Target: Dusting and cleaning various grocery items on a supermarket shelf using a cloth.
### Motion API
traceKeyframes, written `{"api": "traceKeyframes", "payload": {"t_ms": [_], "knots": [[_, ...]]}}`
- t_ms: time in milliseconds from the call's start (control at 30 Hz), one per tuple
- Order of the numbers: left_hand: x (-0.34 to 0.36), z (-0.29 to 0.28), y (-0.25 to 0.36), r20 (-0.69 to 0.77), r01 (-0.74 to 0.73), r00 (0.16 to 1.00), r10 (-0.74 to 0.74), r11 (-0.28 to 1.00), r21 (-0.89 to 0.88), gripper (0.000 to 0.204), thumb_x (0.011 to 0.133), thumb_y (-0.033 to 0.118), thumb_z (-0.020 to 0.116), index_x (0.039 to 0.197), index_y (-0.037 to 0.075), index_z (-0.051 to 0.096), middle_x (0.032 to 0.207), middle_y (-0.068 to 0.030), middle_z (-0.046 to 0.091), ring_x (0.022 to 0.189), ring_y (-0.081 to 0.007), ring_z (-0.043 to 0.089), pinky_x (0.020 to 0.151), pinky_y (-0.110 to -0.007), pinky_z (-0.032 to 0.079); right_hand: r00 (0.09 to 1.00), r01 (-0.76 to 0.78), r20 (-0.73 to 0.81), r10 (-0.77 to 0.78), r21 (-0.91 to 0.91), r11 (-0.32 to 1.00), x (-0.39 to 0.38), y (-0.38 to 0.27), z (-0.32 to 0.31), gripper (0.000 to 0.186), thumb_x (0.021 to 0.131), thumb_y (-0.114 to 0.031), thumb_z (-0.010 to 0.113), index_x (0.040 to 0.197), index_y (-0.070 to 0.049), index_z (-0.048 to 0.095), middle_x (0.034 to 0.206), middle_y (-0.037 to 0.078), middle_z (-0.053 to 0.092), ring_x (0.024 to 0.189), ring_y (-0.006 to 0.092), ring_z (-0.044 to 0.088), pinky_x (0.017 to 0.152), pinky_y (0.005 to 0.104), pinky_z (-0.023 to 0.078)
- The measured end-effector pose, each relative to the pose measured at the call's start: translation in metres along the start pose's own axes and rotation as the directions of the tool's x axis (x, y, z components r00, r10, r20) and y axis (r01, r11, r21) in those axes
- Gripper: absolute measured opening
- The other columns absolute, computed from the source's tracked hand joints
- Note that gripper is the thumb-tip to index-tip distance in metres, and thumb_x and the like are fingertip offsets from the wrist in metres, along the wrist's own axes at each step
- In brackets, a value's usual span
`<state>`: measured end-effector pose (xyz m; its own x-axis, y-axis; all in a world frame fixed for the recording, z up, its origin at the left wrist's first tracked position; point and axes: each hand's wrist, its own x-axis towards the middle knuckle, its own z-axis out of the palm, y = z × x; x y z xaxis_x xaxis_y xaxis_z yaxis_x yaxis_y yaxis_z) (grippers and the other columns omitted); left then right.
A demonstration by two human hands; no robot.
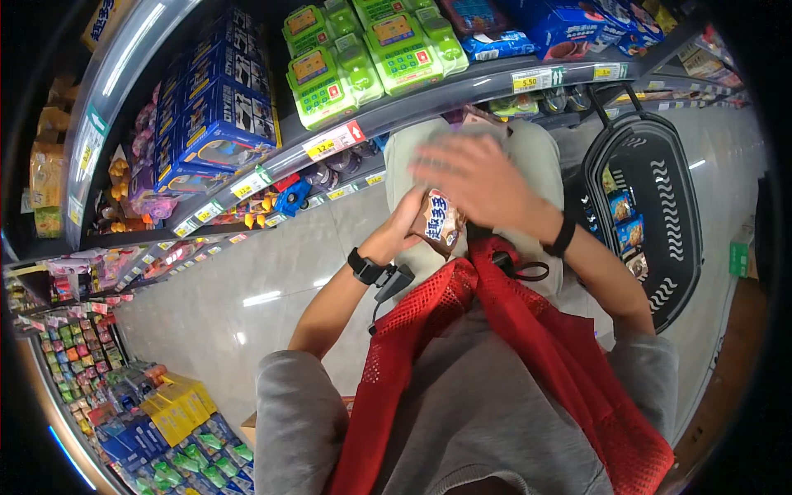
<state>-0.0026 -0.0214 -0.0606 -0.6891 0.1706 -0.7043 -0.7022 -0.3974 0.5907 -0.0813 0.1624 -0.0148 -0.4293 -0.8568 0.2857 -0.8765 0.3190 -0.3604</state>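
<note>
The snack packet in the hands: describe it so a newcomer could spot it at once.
Start at the red mesh bag hanging down the person's chest. Just above its top, the left hand and right hand meet around a small glossy brown-and-white snack packet. Unlike the packets lying in the black plastic shopping basket, it alone is held.
</note>
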Motion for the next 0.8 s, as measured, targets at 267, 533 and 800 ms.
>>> {"api": "traceKeyframes", "payload": {"t_ms": [267, 533, 800], "knots": [[-0.041, 0.013, 0.006, 0.222, -0.357, 0.926, 0.307, 0.903, 0.240, 0.075, 0.102, 0.063, 0.024, 0.151, 0.006, 0.035, 0.145, -0.0182, 0.049, 0.123, -0.0284, 0.061, 0.104, -0.040, 0.051, 0.983, 0.011, -0.168, 0.071, 0.440, 0.898, -0.011, -0.032, 0.005, 0.053, 0.092, -0.020, 0.061, 0.144, -0.013, 0.052, 0.147, 0.012, 0.050, 0.142, 0.0336, 0.038, 0.118, 0.0504, 0.026], [0.001, -0.007, -0.005, 0.218, -0.037, 0.973, 0.070, 0.988, -0.152, 0.066, 0.100, 0.049, 0.030, 0.139, 0.000, 0.049, 0.128, -0.0216, 0.062, 0.110, -0.0341, 0.066, 0.092, -0.049, 0.056, 0.986, -0.076, -0.137, 0.095, 0.137, 0.988, 0.002, 0.014, 0.012, 0.051, 0.098, -0.025, 0.049, 0.149, -0.021, 0.045, 0.158, 0.014, 0.034, 0.142, 0.0349, 0.034, 0.115, 0.0521, 0.025], [0.008, -0.025, -0.027, 0.139, -0.382, 0.922, 0.361, 0.904, 0.189, 0.071, 0.100, 0.050, 0.021, 0.131, -0.005, 0.052, 0.114, -0.0212, 0.068, 0.101, -0.0321, 0.069, 0.087, -0.045, 0.057, 0.997, 0.073, 0.008, -0.079, 0.305, 0.950, -0.022, -0.057, 0.006, 0.054, 0.098, -0.030, 0.053, 0.151, -0.025, 0.043, 0.164, 0.016, 0.021, 0.151, 0.0356, 0.020, 0.121, 0.0542, 0.015]]}}
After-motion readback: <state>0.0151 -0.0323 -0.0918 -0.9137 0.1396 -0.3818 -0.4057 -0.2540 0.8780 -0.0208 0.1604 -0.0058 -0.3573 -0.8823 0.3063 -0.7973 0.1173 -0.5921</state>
